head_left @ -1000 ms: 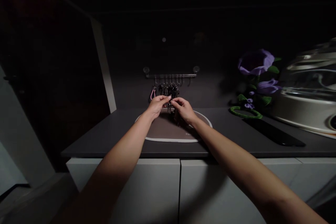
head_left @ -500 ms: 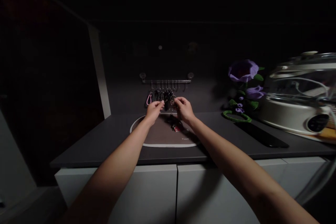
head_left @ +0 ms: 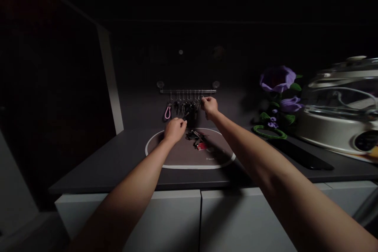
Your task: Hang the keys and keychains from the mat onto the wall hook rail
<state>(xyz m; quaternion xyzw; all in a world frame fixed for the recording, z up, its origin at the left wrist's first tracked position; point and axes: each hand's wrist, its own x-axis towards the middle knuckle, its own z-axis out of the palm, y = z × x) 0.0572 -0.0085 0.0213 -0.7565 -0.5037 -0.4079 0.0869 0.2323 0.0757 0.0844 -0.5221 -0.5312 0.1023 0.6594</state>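
Note:
My right hand (head_left: 210,107) is raised to the clear hook rail (head_left: 189,91) on the dark wall. Its fingers pinch a ring of keys (head_left: 198,104) close to the hooks at the rail's right end. Lower and to the left, my left hand (head_left: 175,130) hovers over the front mat, fingers closed on a small dark piece that looks like a key (head_left: 186,115); it is too small to be sure. Several key bunches (head_left: 183,107) and a pink loop strap (head_left: 167,111) hang from the rail. More keys (head_left: 195,136) lie on the mat with a red tag (head_left: 202,146).
A brown mat with a white rim (head_left: 189,167) lies on the dark countertop (head_left: 118,165). To the right are purple fabric flowers (head_left: 277,79) on a green ring base, a black flat slab (head_left: 304,157) and a cream appliance with a clear cover (head_left: 325,126). White cabinets (head_left: 177,212) stand below.
My hands have come apart. The right one rose to the rail with the key ring, while the left dropped slightly. The keys and red tag on the mat have come into view.

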